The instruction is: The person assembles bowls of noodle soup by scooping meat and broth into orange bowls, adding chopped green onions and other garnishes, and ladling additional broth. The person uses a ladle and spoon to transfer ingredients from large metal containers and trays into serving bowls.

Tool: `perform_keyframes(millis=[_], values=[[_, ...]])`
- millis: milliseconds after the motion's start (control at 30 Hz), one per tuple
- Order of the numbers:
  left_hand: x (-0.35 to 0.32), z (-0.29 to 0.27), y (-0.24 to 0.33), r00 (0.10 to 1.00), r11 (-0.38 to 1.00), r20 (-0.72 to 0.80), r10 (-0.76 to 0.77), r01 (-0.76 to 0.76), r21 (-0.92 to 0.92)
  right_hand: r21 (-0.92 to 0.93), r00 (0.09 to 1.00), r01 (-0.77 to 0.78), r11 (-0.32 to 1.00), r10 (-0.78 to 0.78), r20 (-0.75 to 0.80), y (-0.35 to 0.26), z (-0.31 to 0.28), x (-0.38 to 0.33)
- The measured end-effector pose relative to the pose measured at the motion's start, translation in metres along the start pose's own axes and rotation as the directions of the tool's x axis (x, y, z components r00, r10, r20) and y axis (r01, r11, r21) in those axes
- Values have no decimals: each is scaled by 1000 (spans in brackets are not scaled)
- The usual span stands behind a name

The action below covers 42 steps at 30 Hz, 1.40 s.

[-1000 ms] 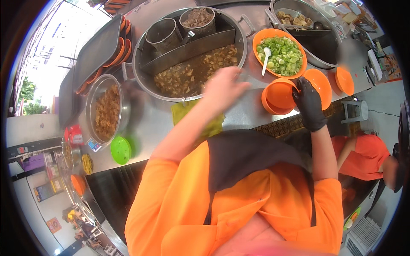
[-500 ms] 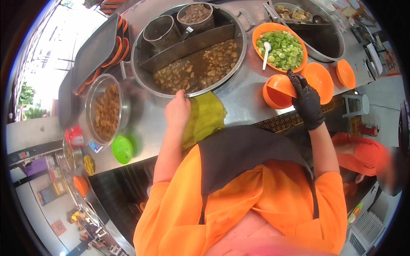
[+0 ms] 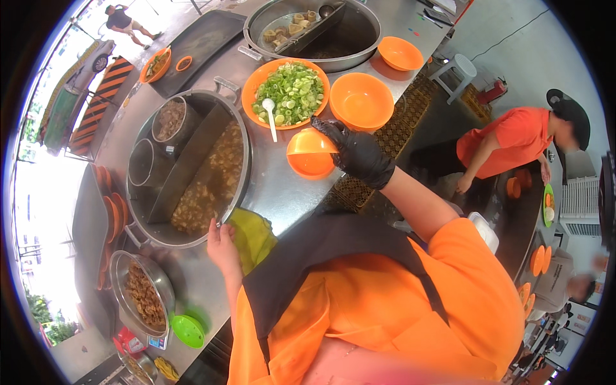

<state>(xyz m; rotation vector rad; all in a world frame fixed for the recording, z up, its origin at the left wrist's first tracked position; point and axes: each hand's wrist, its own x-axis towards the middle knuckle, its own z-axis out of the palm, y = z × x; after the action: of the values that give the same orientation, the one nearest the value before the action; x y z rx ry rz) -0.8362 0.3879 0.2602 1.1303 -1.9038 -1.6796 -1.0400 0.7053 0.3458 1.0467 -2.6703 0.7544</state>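
Observation:
My right hand (image 3: 364, 154), in a black glove, grips the rim of a tilted orange bowl (image 3: 312, 142), with another orange bowl (image 3: 310, 165) directly under it. My bare left hand (image 3: 223, 249) is closed at the near rim of a large divided pot (image 3: 246, 173). Its fingers pinch a small metal end that I cannot make out. Brown stew with chunks fills one side of the pot; two metal cylinders stand in the other. Beyond the bowls lies an orange bowl of chopped green onions (image 3: 296, 93) with a white spoon (image 3: 271, 119) in it.
Two orange bowls (image 3: 361, 102) (image 3: 401, 54) stand at the right counter edge. Another divided pot (image 3: 378, 38) is at the back. A yellow-green cloth (image 3: 250, 239), a steel bowl of brown food (image 3: 168, 292) and a green bowl (image 3: 188, 331) lie nearer. A co-worker in red (image 3: 513, 144) stands right.
The view has turned to the right, bringing more of the co-worker into sight. My right hand still grips the tilted bowl over the other one; my left stays at the pot's rim.

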Motion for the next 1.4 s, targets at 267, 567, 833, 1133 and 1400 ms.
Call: perform_keyframes(millis=[267, 567, 833, 1133, 1400], values=[[2, 3, 65, 956, 921, 85, 280, -292, 257, 107, 994, 3, 994, 9, -112, -5, -4, 1], [141, 43, 71, 864, 672, -10, 503, -384, 633, 132, 993, 76, 988, -63, -97, -8, -1, 14], [164, 13, 63, 982, 841, 182, 50, -140, 523, 537, 965, -102, 837, 214, -150, -9, 8, 17], [12, -41, 127, 599, 290, 697, 394, -800, 525, 853, 835, -491, -180, 182, 519, -27, 3, 11], [-38, -115, 154, 332, -156, 882, 333, -904, 399, 744, 759, -634, -211, 12, 650, -81, 20, 15]])
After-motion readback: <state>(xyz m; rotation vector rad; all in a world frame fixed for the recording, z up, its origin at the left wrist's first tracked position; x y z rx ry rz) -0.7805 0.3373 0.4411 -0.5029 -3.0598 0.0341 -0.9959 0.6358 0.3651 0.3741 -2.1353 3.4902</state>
